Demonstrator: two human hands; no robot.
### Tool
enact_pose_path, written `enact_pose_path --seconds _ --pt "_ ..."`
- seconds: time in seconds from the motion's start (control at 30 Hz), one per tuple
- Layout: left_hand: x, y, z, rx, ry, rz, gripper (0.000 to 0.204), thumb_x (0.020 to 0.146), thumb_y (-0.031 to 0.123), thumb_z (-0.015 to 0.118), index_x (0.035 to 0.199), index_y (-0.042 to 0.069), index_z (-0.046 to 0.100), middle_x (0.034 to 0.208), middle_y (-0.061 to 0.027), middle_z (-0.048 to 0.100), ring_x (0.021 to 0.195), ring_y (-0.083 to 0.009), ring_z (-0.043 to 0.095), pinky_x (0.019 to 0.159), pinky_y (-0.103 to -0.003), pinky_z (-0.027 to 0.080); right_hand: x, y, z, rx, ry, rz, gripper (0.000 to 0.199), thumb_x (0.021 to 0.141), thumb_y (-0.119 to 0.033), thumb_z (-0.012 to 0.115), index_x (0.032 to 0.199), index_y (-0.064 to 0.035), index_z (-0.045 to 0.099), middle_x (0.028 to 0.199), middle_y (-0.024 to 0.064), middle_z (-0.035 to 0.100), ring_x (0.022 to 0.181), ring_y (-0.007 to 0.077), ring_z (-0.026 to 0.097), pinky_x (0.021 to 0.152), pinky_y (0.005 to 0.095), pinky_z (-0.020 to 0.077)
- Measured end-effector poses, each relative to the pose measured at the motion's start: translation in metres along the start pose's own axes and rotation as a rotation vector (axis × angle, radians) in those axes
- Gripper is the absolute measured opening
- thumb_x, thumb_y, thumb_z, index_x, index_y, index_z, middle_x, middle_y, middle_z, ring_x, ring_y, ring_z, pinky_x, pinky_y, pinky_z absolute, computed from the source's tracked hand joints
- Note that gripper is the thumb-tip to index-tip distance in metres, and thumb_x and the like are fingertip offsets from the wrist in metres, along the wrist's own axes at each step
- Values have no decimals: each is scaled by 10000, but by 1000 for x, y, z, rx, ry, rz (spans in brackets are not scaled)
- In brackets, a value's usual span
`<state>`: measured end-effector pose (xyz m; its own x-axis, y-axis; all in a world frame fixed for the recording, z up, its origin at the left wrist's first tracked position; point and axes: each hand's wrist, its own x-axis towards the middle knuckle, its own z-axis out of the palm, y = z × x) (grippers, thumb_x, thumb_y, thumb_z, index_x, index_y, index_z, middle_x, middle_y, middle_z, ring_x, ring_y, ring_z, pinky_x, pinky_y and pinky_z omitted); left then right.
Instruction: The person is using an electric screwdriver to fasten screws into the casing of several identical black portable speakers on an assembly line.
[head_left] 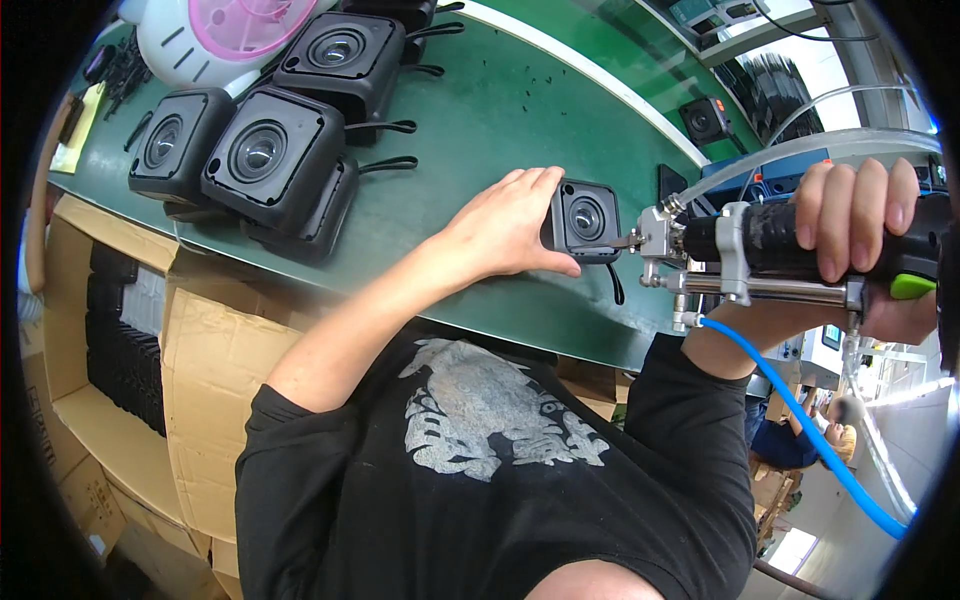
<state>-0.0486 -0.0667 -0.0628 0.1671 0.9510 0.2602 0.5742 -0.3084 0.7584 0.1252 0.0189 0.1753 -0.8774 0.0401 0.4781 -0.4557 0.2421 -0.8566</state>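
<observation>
My left hand (505,228) grips the left side of a small black speaker box (572,197), its fingers along the far edge and its thumb at the near edge. The box lies on the green bench with its round cone facing up. A short strap trails from its near side. In my right hand (862,215) is a black power screwdriver (775,238) with a metal screw-feeding head, held nearly level. Its tip reaches over the right part of the box. Whether the tip touches a screw is too small to tell.
Several similar black speakers (272,150) are stacked at the left, beside a white and pink fan-like thing (185,45). An open cardboard box (225,385) stands below the bench (470,110). A clear hose (800,150) and a blue hose (800,415) hang at the right. Another person (800,440) sits beyond.
</observation>
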Motion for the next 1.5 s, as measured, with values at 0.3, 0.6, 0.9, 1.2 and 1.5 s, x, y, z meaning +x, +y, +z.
enact_pose_path --seconds 0.3,0.6,0.9,1.2,1.5 --pt "2 0 4 20 80 84 976 606 460 862 1256 -112 411 1175 -270 547 1134 -395 531 1010 -419 430 -27 40 33 48 383 -139 522 877 -546 630 977 -71 439 749 20 500 570 129 521 604 305 429" --pt "11 4 -44 33 -241 -32 924 646 379 847 1318 -85 416 1300 -272 503 1246 -367 476 1059 -401 397 -6 -33 -36 23 268 -104 485 912 -501 602 1011 -53 445 734 8 500 533 129 524 561 270 430" --pt "39 46 -3 613 -363 214 1133 510 374 866 1410 -56 329 1220 -244 512 1132 -382 502 1043 -454 375 -45 36 -50 -176 931 -83 310 932 -299 628 905 -16 503 642 50 476 471 119 444 449 241 345" --pt "183 22 -21 173 227 32 1052 554 409 842 1344 -75 346 1233 -282 481 1151 -433 498 1007 -432 430 -59 33 -58 -299 943 -55 348 891 -307 690 942 11 558 658 24 506 523 89 478 466 224 362" --pt "342 -50 55 52 513 -15 1091 550 368 881 1342 -77 276 1287 -281 396 1181 -413 466 1039 -442 402 -57 27 -55 -474 974 -102 309 846 -239 740 902 10 567 663 12 542 516 81 503 478 224 388"
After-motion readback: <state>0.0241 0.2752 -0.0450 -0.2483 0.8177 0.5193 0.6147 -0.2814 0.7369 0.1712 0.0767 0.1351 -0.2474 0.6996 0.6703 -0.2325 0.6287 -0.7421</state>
